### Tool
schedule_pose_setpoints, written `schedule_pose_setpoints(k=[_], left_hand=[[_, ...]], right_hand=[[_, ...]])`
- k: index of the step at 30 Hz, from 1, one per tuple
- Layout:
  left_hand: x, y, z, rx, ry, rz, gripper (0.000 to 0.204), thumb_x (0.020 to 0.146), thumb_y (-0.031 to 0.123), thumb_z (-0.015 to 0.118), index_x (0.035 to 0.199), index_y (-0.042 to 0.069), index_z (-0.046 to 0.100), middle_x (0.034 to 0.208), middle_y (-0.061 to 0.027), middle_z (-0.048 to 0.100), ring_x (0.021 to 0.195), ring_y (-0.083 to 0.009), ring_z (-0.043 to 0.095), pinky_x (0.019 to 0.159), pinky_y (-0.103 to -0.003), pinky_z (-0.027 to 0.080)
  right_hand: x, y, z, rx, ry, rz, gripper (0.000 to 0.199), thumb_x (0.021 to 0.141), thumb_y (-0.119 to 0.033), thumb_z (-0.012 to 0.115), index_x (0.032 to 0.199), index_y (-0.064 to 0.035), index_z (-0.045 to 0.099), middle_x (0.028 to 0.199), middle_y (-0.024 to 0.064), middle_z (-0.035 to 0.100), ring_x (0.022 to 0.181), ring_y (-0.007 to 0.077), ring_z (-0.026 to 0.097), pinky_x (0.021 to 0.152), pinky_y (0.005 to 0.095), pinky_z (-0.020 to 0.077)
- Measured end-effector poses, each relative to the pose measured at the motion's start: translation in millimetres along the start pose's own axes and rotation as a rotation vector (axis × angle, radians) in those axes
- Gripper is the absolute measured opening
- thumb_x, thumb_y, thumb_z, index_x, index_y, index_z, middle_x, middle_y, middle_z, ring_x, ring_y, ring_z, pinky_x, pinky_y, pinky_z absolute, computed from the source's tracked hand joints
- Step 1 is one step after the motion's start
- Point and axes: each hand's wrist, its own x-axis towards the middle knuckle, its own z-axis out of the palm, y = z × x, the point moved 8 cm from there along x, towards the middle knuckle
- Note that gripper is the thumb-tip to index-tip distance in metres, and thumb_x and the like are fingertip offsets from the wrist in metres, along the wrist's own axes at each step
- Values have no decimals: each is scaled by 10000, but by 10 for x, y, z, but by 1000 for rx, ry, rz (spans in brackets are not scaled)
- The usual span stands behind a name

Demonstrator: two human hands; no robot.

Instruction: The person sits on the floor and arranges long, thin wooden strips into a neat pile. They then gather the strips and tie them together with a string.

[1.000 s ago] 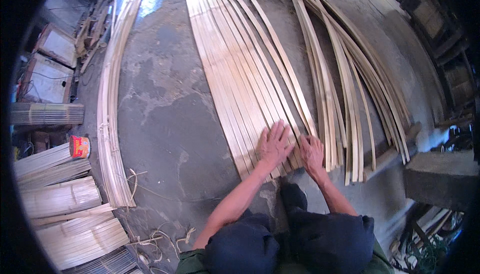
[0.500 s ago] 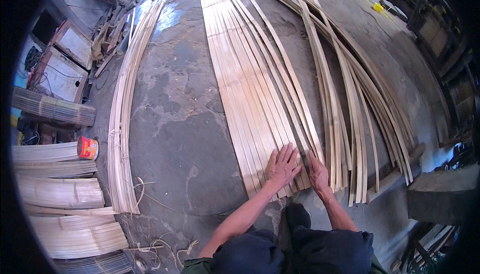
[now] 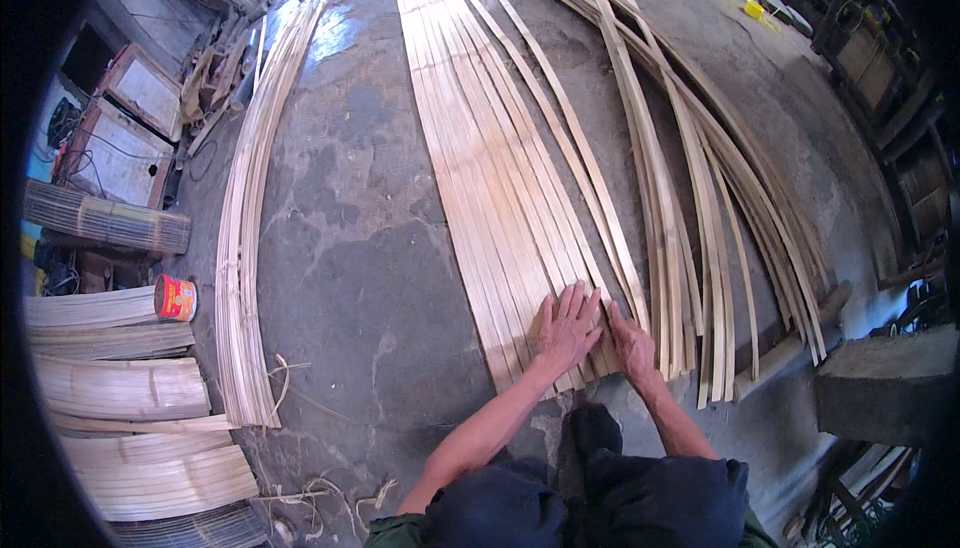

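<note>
Long, pale bamboo strips (image 3: pixel 480 163) lie side by side in a flat sheet on the floor in front of me. My left hand (image 3: pixel 567 333) rests on the near end of this sheet, palm down, with its fingers stretched out. Just to its right, my right hand (image 3: pixel 633 350) is turned on its side along the sheet's right edge, fingers extended and held together; part of its grip side is hidden. A narrow pair of loose strips (image 3: pixel 575 123) runs beside the sheet, apart from it at mid-length, its near end by my right hand.
More strips (image 3: pixel 690 198) lie crossed in a loose pile on the right. A tied bundle of strips (image 3: pixel 245 248) stretches along the left. Stacked slats (image 3: pixel 125 388) and a red tub (image 3: pixel 176 298) are at far left; a concrete block (image 3: pixel 885 383) stands at right.
One strip at the sheet's right side has closed in against it, widening the gap to the loose pair. My right hand has shifted slightly left; my left hand stays nearly in place.
</note>
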Motion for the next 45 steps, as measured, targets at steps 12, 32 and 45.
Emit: schedule_pose_setpoints(k=[12,32,45], left_hand=[[45,17,84,27,-54,-8,651,910,417,571,1500,271,339,1571,-189,200,1453,-346,193,1114,-651,172],[-21,-17,117,7,-47,8,667,902,375,586,1502,226,336,1593,-112,177,1467,-342,146,1119,-685,110],[10,38,113,12,-63,2,626,937,441,501,1503,221,349,1617,-93,136,1484,-326,101,1141,-655,53]], right_hand=[[79,-216,-171,-311,-147,87,523,912,-179,572,1419,-227,451,1025,159,563,900,373,633,647,475,547],[346,122,-93,-21,-80,237,590,768,-179,678,1288,15,477,1113,275,540,998,455,562,873,514,471],[204,139,-171,68,61,256,480,817,-212,696,1205,-23,487,1117,253,610,1048,433,600,857,504,495]])
